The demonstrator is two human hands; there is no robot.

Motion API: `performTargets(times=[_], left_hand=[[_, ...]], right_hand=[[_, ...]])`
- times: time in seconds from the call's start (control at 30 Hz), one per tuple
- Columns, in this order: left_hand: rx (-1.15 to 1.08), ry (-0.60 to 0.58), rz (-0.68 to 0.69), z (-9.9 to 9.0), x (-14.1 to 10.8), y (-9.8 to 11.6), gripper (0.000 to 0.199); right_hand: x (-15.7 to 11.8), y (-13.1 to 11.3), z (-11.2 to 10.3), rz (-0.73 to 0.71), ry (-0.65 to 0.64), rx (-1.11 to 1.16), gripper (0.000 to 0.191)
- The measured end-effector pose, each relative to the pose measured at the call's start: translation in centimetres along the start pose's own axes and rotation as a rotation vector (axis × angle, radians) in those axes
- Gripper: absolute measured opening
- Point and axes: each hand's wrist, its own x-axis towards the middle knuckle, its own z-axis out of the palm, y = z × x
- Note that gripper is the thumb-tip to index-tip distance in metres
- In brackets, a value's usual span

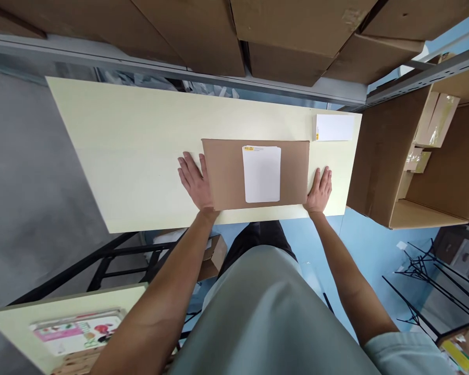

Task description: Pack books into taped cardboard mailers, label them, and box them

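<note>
A flat brown cardboard box (224, 174) lies on the pale tabletop (140, 156) in front of me. On its top is a white label (261, 174) with a small yellow mark at the upper edge. My left hand (197, 182) rests against the box's left end, its fingers stretched out over the table. At the right end my right hand (319, 190) lies flat on the tabletop, fingers extended, the palm side close to the box's lower corner. Neither hand is wrapped round anything. A stack of white labels (334, 127) sits at the table's back right corner.
Large cartons (289, 31) fill a grey metal shelf (219, 78) behind the table. To the right stands an open carton (375, 156) with small taped boxes (437, 120) inside. A lower board (15, 317) at left carries a printed pack (80, 330). Black metal frames (418, 271) stand at lower right.
</note>
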Motion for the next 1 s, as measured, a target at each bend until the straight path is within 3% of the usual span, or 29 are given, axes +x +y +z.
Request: performTargets(times=[0.1, 0.37, 1.0], left_hand=[[0.111, 0.079, 0.064, 0.34, -0.02, -0.57, 0.060], [0.150, 0.121, 0.076, 0.60, 0.02, -1.04, 0.059], [0.062, 0.066, 0.012, 0.08, 0.31, -0.70, 0.061]], right_hand=[[-0.01, -0.05, 0.01, 0.013, -0.007, 0.009, 0.084], [0.05, -0.27, 0.05, 0.021, -0.010, 0.001, 0.083], [0.04, -0.32, 0.37, 0.013, 0.016, -0.048, 0.078]])
